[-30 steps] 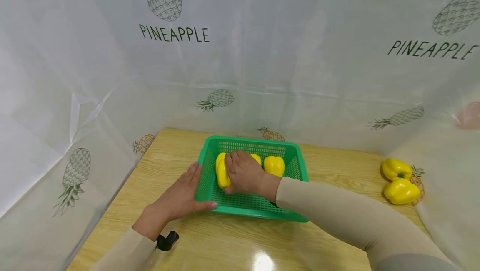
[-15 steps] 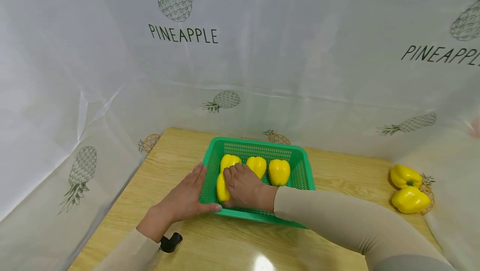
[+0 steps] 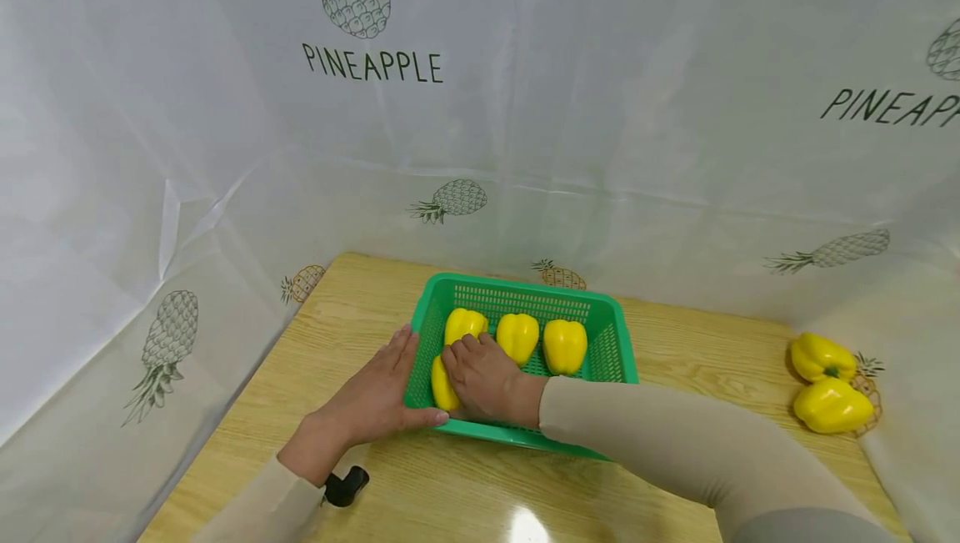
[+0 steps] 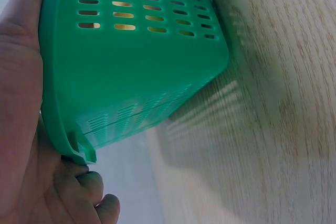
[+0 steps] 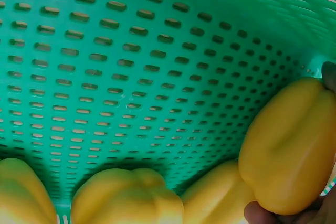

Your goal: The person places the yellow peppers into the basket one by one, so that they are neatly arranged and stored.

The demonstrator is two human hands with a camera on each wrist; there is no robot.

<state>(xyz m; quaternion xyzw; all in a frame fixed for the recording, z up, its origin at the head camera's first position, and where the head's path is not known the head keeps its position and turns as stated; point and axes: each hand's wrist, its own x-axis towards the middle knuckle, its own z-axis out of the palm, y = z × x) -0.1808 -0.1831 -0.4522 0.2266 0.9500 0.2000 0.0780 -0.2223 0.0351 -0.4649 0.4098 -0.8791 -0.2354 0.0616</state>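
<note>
My right hand (image 3: 483, 380) is down in the front-left part of a green plastic basket (image 3: 517, 437), gripping a yellow bell pepper (image 3: 444, 384). In the right wrist view, fingertips sit at both ends of this held pepper (image 5: 289, 150), close to the basket wall. A row of yellow peppers runs along the back of the basket: one on the left (image 3: 465, 324), one in the middle (image 3: 517, 339), one on the right (image 3: 565, 347). My left hand (image 3: 371, 397) holds the basket's front-left corner, thumb over the front rim, with some fingers curled below the rim in the left wrist view.
Two more yellow peppers (image 3: 832, 405) lie on the wooden table (image 3: 637, 493) at the far right. White sheeting (image 3: 600, 151) printed with pineapples hangs behind and at the sides. A small black object (image 3: 347, 486) shows beside the left wrist.
My right hand has moved the held pepper toward the front-left corner of the basket, uncovering the back peppers. The left hand stays at its corner. The head view has shifted slightly.
</note>
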